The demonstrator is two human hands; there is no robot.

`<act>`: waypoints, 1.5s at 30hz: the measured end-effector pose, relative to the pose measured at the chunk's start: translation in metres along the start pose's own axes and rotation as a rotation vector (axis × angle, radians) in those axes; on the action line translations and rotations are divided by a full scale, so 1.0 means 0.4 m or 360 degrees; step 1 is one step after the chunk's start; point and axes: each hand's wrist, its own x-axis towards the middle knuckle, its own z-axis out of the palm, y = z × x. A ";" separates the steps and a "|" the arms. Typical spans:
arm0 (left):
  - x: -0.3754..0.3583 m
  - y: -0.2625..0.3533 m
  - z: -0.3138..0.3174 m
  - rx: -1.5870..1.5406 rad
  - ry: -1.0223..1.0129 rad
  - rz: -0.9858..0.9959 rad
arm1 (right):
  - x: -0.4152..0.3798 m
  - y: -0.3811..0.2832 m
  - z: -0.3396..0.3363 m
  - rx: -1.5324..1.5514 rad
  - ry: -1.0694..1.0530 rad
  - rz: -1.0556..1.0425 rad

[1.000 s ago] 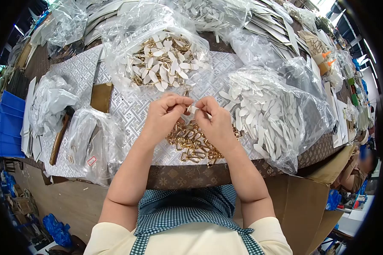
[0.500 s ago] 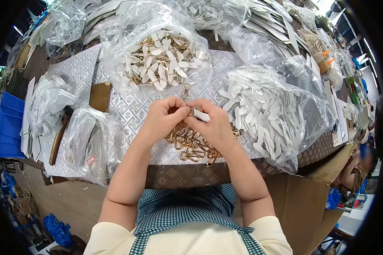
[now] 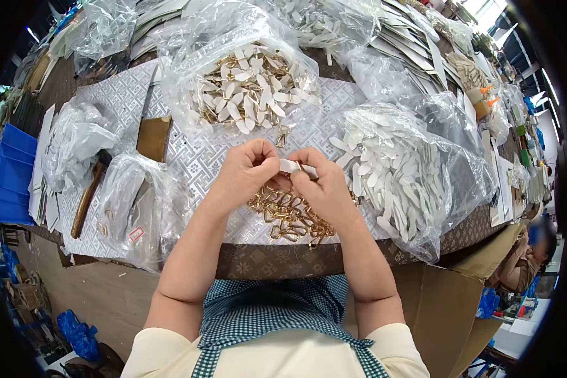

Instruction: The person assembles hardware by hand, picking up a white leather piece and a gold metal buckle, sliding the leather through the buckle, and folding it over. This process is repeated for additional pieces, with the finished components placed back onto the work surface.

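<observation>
A white strip [image 3: 289,166] with a gold clasp around it is stretched between my two hands. The fingers of my left hand [image 3: 249,171] pinch its left end. My right hand [image 3: 323,186] grips its right part, at the clasp. Below them, a pile of gold clasps [image 3: 290,214] lies on the patterned sheet. One more clasp [image 3: 282,135] rests just beyond my fingers. An open plastic bag beyond holds white strips fitted with gold clasps [image 3: 249,91]. To the right, another bag holds loose white strips [image 3: 400,170].
A hammer [image 3: 88,195] lies at the left, among plastic bags [image 3: 142,211]. Beside them are a brown block [image 3: 153,138] and a blue bin [image 3: 14,175]. A cardboard box [image 3: 444,302] stands by the table's right front edge. Another person [image 3: 516,261] is at the far right.
The white strip now spans the gap between my hands, showing more of its length. My right hand has shifted slightly right, and the whole view has shifted a little.
</observation>
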 end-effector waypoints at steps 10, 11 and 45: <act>0.017 -0.008 -0.024 0.0085 0.0392 0.0173 | 0.222 -0.087 -0.030 -0.0207 0.0029 -0.0272; 0.019 -0.007 -0.025 0.0117 0.0422 0.0187 | 0.259 -0.065 -0.033 -0.0247 0.0122 -0.0515; 0.088 -0.032 0.018 0.1135 0.0428 0.0281 | 0.047 0.061 -0.104 0.0149 0.0236 -0.0009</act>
